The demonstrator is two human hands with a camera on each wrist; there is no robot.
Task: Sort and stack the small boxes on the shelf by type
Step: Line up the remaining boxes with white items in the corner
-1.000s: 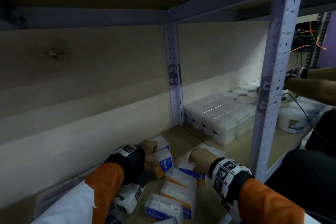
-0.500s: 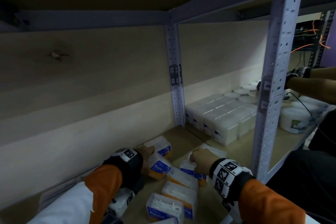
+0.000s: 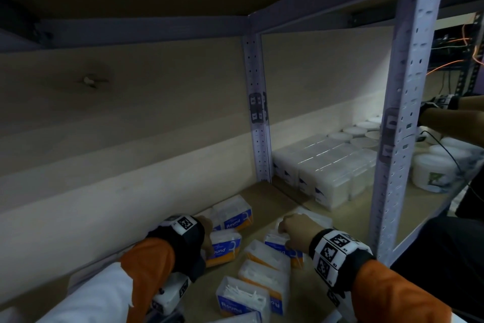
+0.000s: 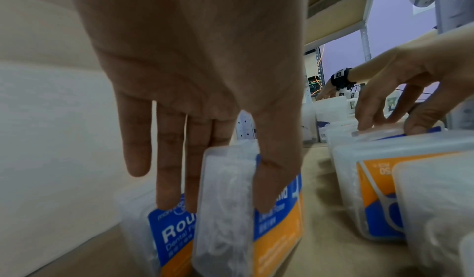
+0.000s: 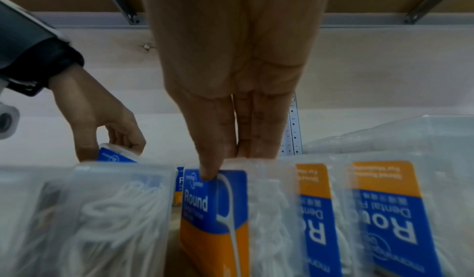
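While my left hand [image 4: 205,99] pinches a floss box [image 3: 222,248] at seven o'clock, my right hand [image 3: 293,231] grips another box [image 5: 215,210], seemingly upright on edge, at six; the left is nearer the back-wall box [image 3: 234,215].

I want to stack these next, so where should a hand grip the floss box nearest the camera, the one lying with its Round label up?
Probably from above, thumb and fingers across the two long side walls of the floss box. It lies flat on the shelf board, broad face up, with another box close behind it, so the sides are the open faces.
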